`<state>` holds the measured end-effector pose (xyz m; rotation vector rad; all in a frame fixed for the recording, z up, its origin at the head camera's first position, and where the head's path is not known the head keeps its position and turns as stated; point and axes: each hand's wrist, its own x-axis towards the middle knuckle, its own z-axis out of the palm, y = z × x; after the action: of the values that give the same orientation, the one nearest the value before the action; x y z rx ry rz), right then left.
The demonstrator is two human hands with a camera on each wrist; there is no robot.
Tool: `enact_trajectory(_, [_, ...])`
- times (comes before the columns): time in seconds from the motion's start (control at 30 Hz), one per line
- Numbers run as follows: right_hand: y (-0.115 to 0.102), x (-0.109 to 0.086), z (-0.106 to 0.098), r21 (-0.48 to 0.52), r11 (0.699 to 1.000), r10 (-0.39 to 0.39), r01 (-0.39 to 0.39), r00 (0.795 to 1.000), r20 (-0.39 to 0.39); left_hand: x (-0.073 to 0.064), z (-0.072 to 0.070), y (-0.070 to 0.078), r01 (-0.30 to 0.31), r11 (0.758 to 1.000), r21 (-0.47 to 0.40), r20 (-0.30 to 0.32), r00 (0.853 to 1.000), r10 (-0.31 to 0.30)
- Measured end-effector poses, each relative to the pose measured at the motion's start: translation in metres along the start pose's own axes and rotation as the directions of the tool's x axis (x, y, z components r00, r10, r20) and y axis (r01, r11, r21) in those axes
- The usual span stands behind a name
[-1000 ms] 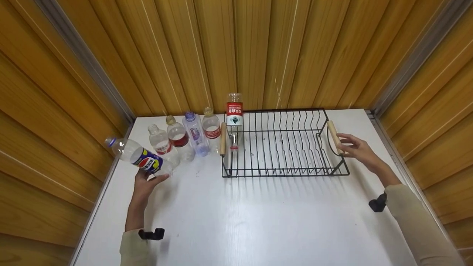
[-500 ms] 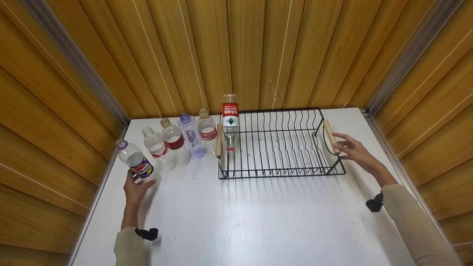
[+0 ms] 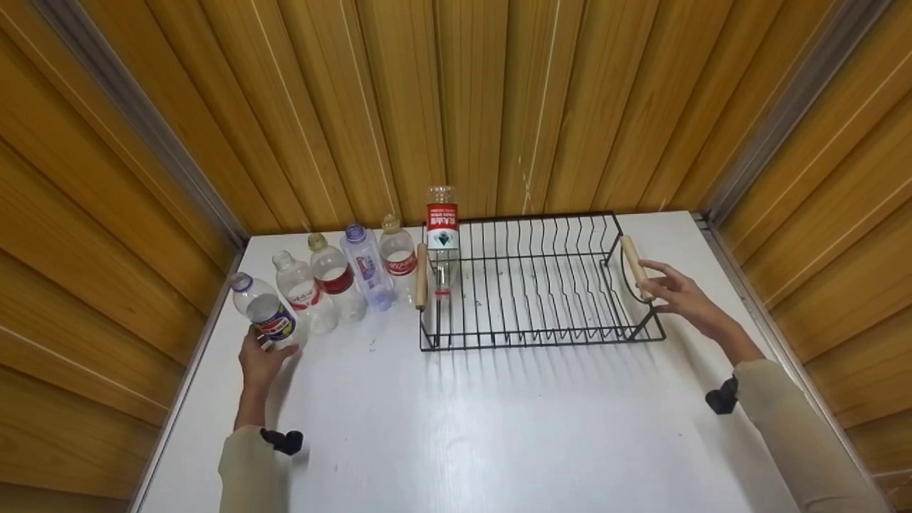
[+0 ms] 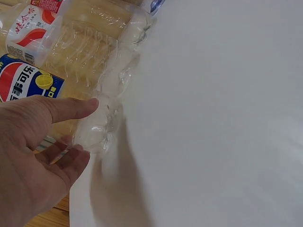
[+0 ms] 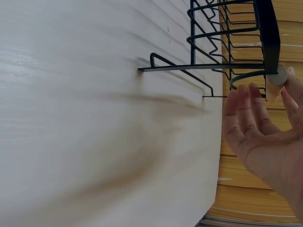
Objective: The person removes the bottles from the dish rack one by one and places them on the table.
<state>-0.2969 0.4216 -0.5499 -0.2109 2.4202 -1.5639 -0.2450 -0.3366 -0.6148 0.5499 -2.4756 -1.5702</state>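
At the left end of a row of bottles stands a clear plastic bottle (image 3: 265,306) with a dark blue label. My left hand (image 3: 263,360) holds it low down, thumb and fingers on opposite sides of its base (image 4: 97,125). My right hand (image 3: 680,299) grips the right wooden handle (image 3: 633,260) of a black wire dish rack (image 3: 541,346). In the right wrist view, fingers (image 5: 244,113) curl near the handle's end. A clear bottle with a red and white label (image 3: 442,231) is upside down at the rack's left end, neck downward.
Several other plastic bottles stand between my left hand and the rack: two with red labels (image 3: 335,279) (image 3: 400,263), one with a red-and-white label (image 3: 305,296), and a purple-tinted one (image 3: 367,267). Wooden-patterned walls (image 3: 484,107) enclose the white table (image 3: 463,427).
My left hand has brought the blue-labelled bottle from a strong tilt to nearly upright, down at the row's left end. My right hand stays on the rack handle.
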Motion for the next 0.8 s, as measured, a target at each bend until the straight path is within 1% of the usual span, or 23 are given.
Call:
enact_trajectory(0.13, [-0.0004,-0.0002,-0.0006,-0.019,1.000,0.006,-0.006,1.000,-0.002,0.0037,0.0015,0.0008,0.022,0.999,0.031,-0.009,1.000,-0.022])
enact_trajectory(0.27, [-0.0025,-0.0001,-0.0011,-0.033,0.999,0.010,-0.011,1.000,-0.006,0.0063,0.0025,0.0035,0.039,0.999,0.026,-0.003,0.999,-0.039])
enact_trajectory(0.4, [-0.0030,-0.0011,-0.0008,-0.032,0.999,0.003,-0.003,1.000,0.002,0.0069,0.0029,0.0050,0.031,0.999,0.009,0.000,1.000,-0.031])
enact_trajectory(0.5, [-0.0037,-0.0018,-0.0005,-0.021,1.000,-0.010,0.010,1.000,0.006,0.0067,0.0030,0.0052,0.015,1.000,0.008,-0.002,1.000,-0.015])
enact_trajectory(0.6, [-0.0048,-0.0022,-0.0004,-0.014,1.000,-0.015,0.015,1.000,0.007,0.0064,0.0028,0.0055,0.016,1.000,0.017,-0.005,1.000,-0.016])
enact_trajectory(0.67, [-0.0054,-0.0025,-0.0007,-0.011,1.000,-0.009,0.009,1.000,0.005,0.0067,0.0024,0.0051,0.019,1.000,0.015,-0.004,1.000,-0.019])
enact_trajectory(0.8, [-0.0065,-0.0035,-0.0011,-0.018,1.000,0.002,-0.002,1.000,-0.002,0.0043,-0.0004,0.0041,0.002,1.000,0.004,-0.009,1.000,-0.002])
